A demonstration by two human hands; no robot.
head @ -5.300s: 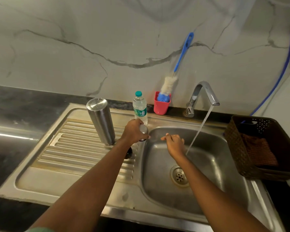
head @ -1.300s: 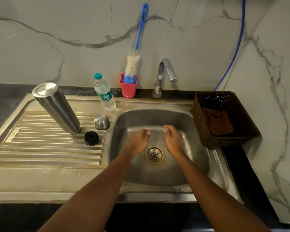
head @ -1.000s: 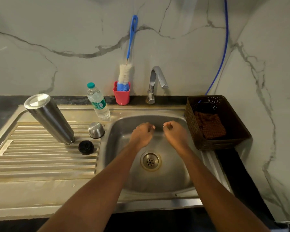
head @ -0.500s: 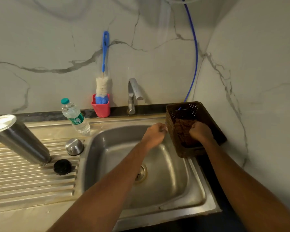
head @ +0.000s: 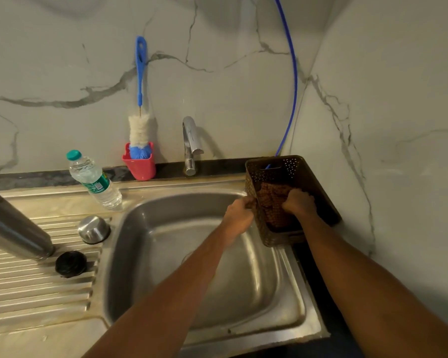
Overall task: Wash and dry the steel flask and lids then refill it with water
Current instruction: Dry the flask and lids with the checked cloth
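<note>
- Clutching the brown cloth (head: 270,200) with the right hand (head: 299,202), fingers curled down into the fabric, inside the basket (head: 274,239) at the sink's right edge.
- Curled against the basket's left wall with the left hand (head: 239,215); impossible to tell whether pinching rim or cloth, or merely bracing.
- Judging by that grasp: fetching something to dry with, so washing apparently finished and drying not yet begun.
- Nothing running from the tap (head: 190,140) above the sink (head: 243,293).
- Farther out, on the drainboard (head: 36,288), well apart from both hands: steel lid (head: 93,228) dome up, black lid (head: 70,263) just in front of it, steel flask (head: 13,233) beside them with its lower end on the ribs and its top cut off by the frame.
- Left to do, seemingly: wiping flask and both lids, refilling, closing up.
- As for pose: both forearms stretched forward and to the right, left one across the basin, right one over the basket's near rim, knuckles up.
</note>
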